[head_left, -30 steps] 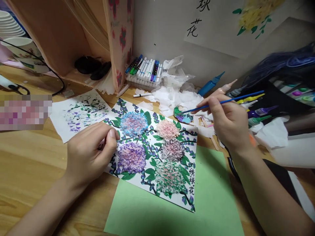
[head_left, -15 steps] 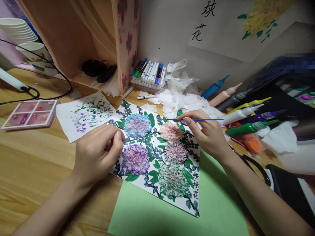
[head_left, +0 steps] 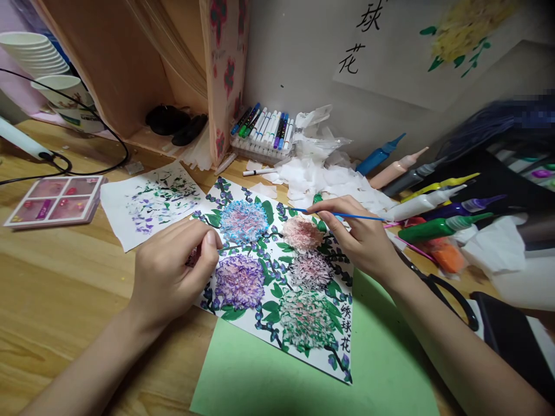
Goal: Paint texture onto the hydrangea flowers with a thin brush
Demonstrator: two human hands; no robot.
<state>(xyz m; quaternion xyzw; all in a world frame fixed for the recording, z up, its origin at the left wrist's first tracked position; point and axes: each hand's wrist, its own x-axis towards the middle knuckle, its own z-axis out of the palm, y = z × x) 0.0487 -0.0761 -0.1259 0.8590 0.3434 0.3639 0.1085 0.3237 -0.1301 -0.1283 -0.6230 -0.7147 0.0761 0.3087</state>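
Note:
A white sheet painted with hydrangeas (head_left: 273,263) lies tilted before me, with raised blue, purple, peach, pink-and-dark and green blooms among dark stems and leaves. In my right hand (head_left: 359,231) is a slim blue paintbrush (head_left: 355,216), pinched between thumb and fingers. Its tip points left over the sheet's upper edge, above the peach bloom; whether it touches the paper I cannot tell. My left hand (head_left: 173,271) rests closed at the sheet's left edge, fingers curled and thumb pressed in. What it grips, if anything, is hidden. Green paper (head_left: 247,370) lies beneath the painting.
A paint-dabbed paper (head_left: 151,202) and a pink four-square box (head_left: 54,199) lie left. Behind stand markers (head_left: 264,130) and crumpled tissue (head_left: 312,179). Paint bottles (head_left: 437,228) and black-handled scissors (head_left: 451,294) are right. Paper cups (head_left: 60,86) and a black cable (head_left: 117,141) sit far left.
My right hand has shifted slightly left, and the brush now slants, its tip a little higher than its rear end. The left hand and the painting stay nearly still.

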